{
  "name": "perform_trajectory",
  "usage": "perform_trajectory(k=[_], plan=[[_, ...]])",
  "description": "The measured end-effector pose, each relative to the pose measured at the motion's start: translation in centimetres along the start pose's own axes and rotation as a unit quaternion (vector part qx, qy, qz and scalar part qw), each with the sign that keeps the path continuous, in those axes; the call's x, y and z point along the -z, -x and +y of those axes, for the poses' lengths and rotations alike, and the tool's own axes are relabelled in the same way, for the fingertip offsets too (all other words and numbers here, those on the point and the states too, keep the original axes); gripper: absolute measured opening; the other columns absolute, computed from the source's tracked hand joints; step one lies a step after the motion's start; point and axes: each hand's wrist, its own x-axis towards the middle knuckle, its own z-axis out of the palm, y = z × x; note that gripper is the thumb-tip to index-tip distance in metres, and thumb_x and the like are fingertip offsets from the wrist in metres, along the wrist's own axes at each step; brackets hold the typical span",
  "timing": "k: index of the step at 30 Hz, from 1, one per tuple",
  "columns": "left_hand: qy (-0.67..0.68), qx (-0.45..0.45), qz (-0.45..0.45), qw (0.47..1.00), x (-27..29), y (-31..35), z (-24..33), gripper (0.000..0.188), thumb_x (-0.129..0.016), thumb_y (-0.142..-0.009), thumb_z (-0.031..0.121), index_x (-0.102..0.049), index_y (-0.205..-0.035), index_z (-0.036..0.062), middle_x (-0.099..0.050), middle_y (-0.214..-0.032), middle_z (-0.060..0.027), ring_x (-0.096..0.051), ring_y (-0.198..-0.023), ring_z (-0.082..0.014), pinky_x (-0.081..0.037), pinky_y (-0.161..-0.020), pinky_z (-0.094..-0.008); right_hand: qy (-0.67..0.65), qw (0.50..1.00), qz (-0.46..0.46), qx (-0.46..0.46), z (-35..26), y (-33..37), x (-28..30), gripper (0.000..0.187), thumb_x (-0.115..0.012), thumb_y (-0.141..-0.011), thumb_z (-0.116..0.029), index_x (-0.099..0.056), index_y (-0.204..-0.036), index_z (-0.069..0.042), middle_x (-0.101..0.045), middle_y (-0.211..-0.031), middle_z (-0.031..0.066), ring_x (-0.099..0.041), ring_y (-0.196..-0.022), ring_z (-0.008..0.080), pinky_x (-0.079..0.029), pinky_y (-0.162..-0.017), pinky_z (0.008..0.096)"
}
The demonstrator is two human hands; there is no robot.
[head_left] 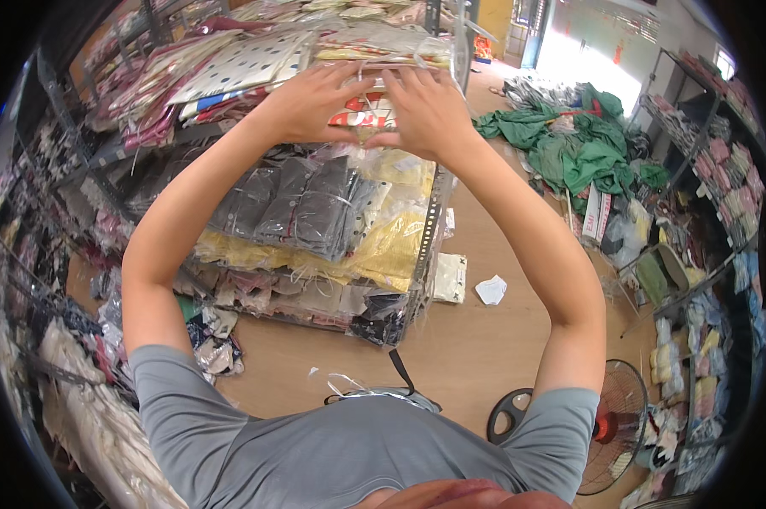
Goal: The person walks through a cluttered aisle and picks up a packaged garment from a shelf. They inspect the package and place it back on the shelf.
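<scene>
My left hand and my right hand reach up to the upper shelf, side by side. Their fingers are spread and their thumbs point toward each other. Between them shows a red-and-white printed package in clear plastic. Both hands rest at the front of this stack and look open; whether the fingertips press on it is hard to tell. Left of my left hand lies a pile of flat folded fabric pieces, with a white dotted one on top.
Below, the metal rack holds bagged dark grey garments and yellow garments. Green cloth lies heaped on the floor at the right. A fan stands near my right elbow. White scrap lies on the floor. Loaded shelves line the right side.
</scene>
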Motion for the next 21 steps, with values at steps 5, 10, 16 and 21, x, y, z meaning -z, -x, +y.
perform_trajectory(k=[5,10,16,21], plan=[[-0.027,0.018,-0.007,0.999,-1.0,-1.3,-1.9,0.049,-0.056,-0.095,0.039,-0.047,-0.139,0.0189,-0.048,-0.141,-0.0160,-0.051,-0.125,-0.0314,-0.042,-0.102,-0.0448,0.074,0.987,0.144,0.021,2.4,-1.4,-1.9,0.076,-0.069,-0.082,-0.047,-0.041,-0.142,-0.010,-0.042,-0.144,0.0206,-0.040,-0.135,0.0357,-0.036,-0.109,0.0493],[0.150,0.098,-0.055,0.982,0.9,-2.0,-2.2,0.042,-0.051,-0.097,0.042,-0.059,-0.128,0.0148,-0.059,-0.129,-0.0149,-0.057,-0.115,-0.0337,-0.047,-0.093,-0.0434,0.053,0.997,-0.054,0.004,3.1,-4.2,-0.3,0.084,-0.072,-0.079,-0.051,-0.040,-0.144,-0.010,-0.048,-0.140,0.0208,-0.043,-0.133,0.0354,-0.034,-0.109,0.0507],[0.282,0.131,-0.075,0.947,0.3,-1.5,-3.9,0.040,-0.051,-0.099,0.039,-0.061,-0.126,0.0117,-0.063,-0.121,-0.0133,-0.060,-0.110,-0.0322,-0.048,-0.091,-0.0419,-0.171,0.959,-0.217,-0.058,4.0,-6.9,3.8,0.080,-0.075,-0.075,-0.056,-0.057,-0.129,-0.001,-0.054,-0.133,0.0209,-0.054,-0.121,0.0364,-0.045,-0.101,0.0441],[0.027,0.034,0.071,0.997,-0.5,-2.6,-6.0,0.069,-0.076,-0.072,0.037,-0.053,-0.133,0.0128,-0.052,-0.136,-0.0166,-0.052,-0.123,-0.0346,-0.045,-0.098,-0.0476,-0.111,0.990,-0.055,0.060,-0.3,-3.5,4.1,0.065,-0.075,-0.078,-0.049,-0.061,-0.121,-0.001,-0.061,-0.121,0.0178,-0.059,-0.112,0.0344,-0.048,-0.095,0.0415]])
